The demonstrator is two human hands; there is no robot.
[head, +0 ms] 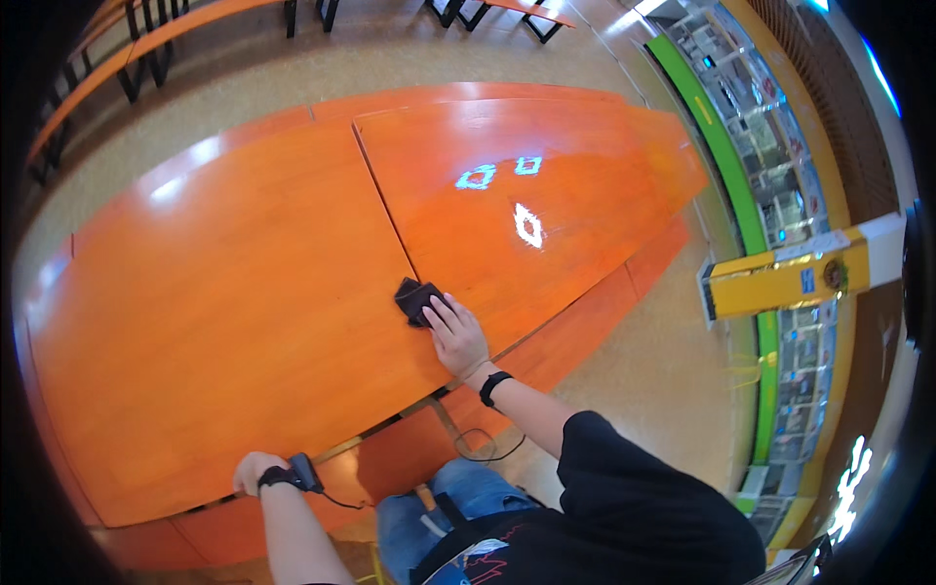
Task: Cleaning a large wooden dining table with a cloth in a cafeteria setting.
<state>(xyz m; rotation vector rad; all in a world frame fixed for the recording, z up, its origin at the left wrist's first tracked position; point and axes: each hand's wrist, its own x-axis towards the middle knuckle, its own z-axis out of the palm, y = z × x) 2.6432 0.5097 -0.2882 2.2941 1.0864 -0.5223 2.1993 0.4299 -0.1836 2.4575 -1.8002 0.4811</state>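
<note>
A folded dark cloth [418,301] lies on the orange tabletop [241,292], over the near part of the seam between two table panels. On the cloth rests my right hand [456,338], fingers stretched forward, pressing it to the surface. A black band circles that wrist. My left hand [256,472] is at the table's near edge, lower left, its fingers bent and partly hidden; whether it grips the edge cannot be told. A strap with a small dark device [306,473] and a cable sits on the left wrist.
Orange benches [629,292] run along the table's near and far sides. More benches [197,20] stand at the upper left. A yellow pillar [790,281] and a green-edged counter with glass panels [753,219] are at the right. A thin cable loops near my lap.
</note>
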